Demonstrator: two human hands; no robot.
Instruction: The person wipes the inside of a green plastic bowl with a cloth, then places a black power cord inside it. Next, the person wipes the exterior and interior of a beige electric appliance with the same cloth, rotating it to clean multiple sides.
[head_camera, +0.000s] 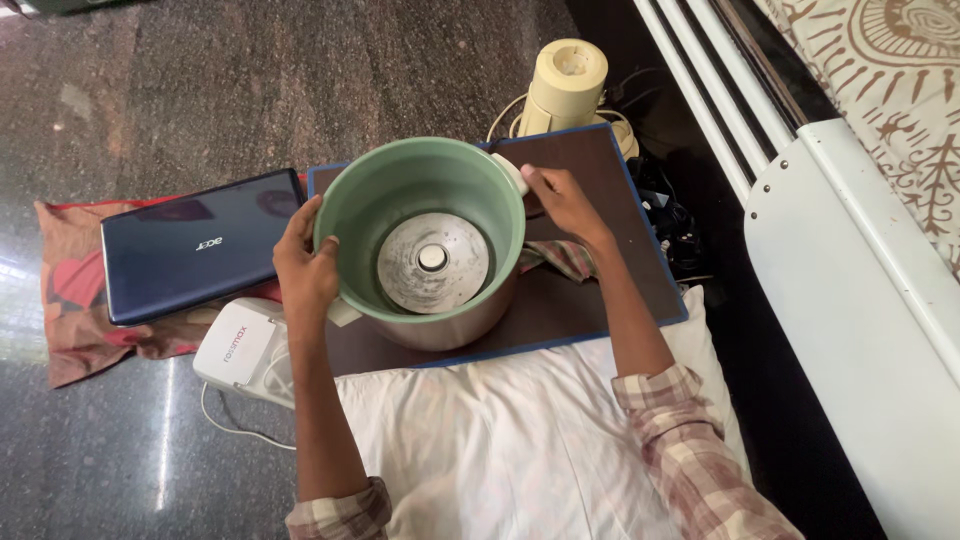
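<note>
Head view: hands (305, 262) gripping cooker pot (420, 200)

Cooker pot (425, 205) – matt green inside (shiny metal plate (433, 262))

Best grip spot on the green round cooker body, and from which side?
Probably the two side handles of the green round cooker body, taken from left and right together. It stands upright and open-topped on the dark board, and its wide, smooth wall offers little else to grip. The left hand is already at the left rim, and the right hand at the white handle.
</note>
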